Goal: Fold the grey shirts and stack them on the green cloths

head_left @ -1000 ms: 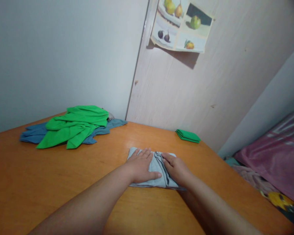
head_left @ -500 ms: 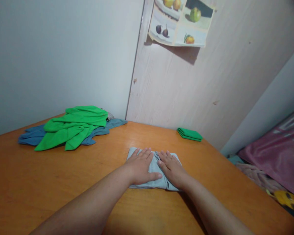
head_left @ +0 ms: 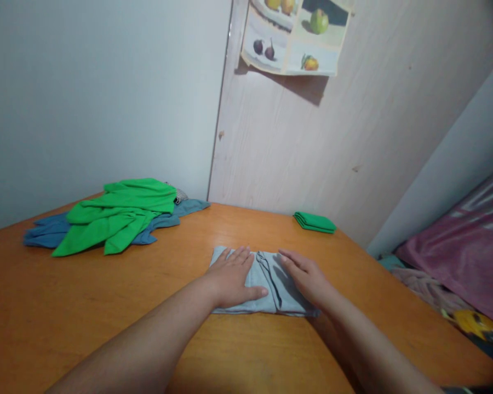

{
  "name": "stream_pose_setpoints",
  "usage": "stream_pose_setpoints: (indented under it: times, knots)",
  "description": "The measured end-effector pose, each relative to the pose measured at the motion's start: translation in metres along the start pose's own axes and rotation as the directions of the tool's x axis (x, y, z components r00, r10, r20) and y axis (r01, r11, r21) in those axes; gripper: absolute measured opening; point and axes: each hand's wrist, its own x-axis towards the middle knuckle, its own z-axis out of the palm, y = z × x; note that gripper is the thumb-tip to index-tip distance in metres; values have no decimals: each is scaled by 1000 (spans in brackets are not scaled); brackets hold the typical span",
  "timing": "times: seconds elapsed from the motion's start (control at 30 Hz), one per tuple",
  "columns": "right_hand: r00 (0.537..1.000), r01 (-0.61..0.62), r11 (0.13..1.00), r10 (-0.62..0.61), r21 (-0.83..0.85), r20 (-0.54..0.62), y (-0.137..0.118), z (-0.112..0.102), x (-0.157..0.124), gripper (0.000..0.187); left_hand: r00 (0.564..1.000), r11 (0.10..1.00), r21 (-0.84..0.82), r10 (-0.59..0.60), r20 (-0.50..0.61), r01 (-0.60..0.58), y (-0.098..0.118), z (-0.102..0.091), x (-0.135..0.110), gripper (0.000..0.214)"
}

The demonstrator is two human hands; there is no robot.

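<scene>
A light grey-blue folded garment lies flat on the orange-brown wooden table in front of me. Its two folded parts meet near the middle, where a dark gap and a ruffled edge show. Spread flat across its left half is my left hand, fingers stretched out and thumb pointing right. My right hand hovers over or just touches the garment's right edge, turned on its side with the fingers extended. Nothing shows in its grasp. The garment's kind cannot be made out.
At the back left, a loose bright green cloth lies over blue clothing. A folded green cloth rests near the back right edge. Beyond the table's right side is pink shiny fabric. Fruit pictures hang on the wall.
My right hand has moved right and lifted from lying flat on the garment, turning onto its side. The garment's right part now lies wider. My left hand stays pressed in place.
</scene>
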Motion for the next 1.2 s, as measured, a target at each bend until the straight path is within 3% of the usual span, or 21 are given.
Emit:
stream_pose_setpoints:
  times: [0.1,0.23,0.37,0.43,0.7,0.77,0.93,1.1,1.2]
  knots:
    - [999,4,999,-5,-32,-34,-7,-15,-14,44,1000,1000,-3,0,-2,0,0,1,0,107]
    - [988,78,990,-61,-114,144,-19,-25,-39,38,1000,1000,-13,1,-14,-1,1,0,0,104]
    - [948,190,958,-122,-213,295,-18,-23,-59,73,1000,1000,-10,3,-10,-3,2,-1,-1,103]
    - [944,189,945,-100,-266,315,-14,-18,-64,81,1000,1000,-9,2,-7,-2,2,-1,0,103]
    - [960,109,940,-15,-324,280,-10,-4,-65,61,1000,999,-48,10,-28,-12,1,0,1,102]
    - [967,89,933,4,-350,257,-14,-1,-67,62,999,999,-54,8,-32,-9,1,1,0,102]
    - [943,96,924,35,-370,331,-25,1,-70,77,1000,999,-39,6,-31,-7,1,0,0,100]
    - [973,-46,974,94,-223,212,-22,-3,-47,75,1000,999,-38,7,-26,-8,1,0,0,101]
    - [984,-19,967,62,-252,166,-17,3,-27,70,999,999,-49,8,-37,-10,0,1,0,98]
